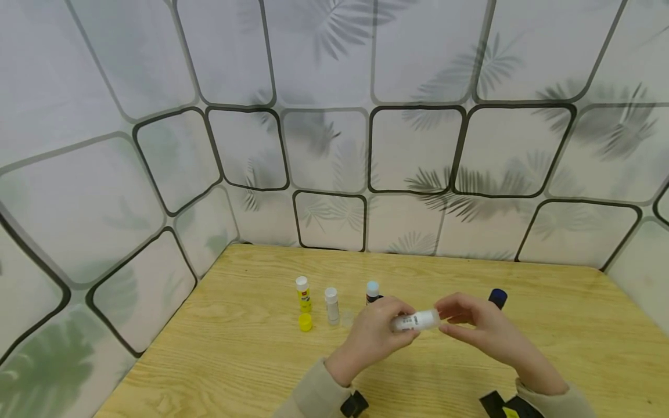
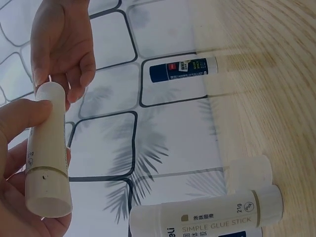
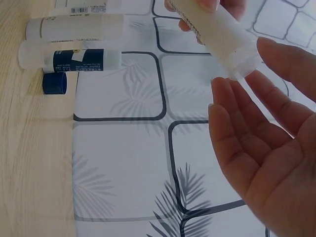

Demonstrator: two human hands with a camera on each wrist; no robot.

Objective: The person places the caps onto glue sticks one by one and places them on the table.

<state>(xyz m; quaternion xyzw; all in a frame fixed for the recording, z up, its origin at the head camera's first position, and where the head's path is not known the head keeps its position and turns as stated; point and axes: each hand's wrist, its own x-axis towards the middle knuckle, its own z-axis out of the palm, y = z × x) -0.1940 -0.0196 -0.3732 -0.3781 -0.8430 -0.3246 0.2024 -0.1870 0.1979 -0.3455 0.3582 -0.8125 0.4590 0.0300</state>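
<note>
My left hand (image 1: 373, 331) grips a white glue stick (image 1: 416, 320) round its barrel, tilted over the table, thumb laid along its side in the left wrist view. My right hand (image 3: 266, 143) is at the glue stick's other end, a translucent tip, with thumb and fingertips loosely spread right around it. Left of the hands, a white glue stick (image 1: 332, 307) stands uncapped beside a translucent cap (image 1: 346, 317). A blue-labelled glue stick (image 3: 79, 59) stands uncapped, with its dark blue cap (image 3: 55, 83) next to it. My left hand partly hides that pair in the head view.
Farther left, a yellow glue stick (image 1: 304, 295) stands uncapped behind its yellow cap (image 1: 305, 323). Beyond my right hand stands a glue stick with a dark blue cap (image 1: 498, 298). Patterned cloth (image 1: 324, 151) walls in the back and sides of the wooden table (image 1: 219, 360).
</note>
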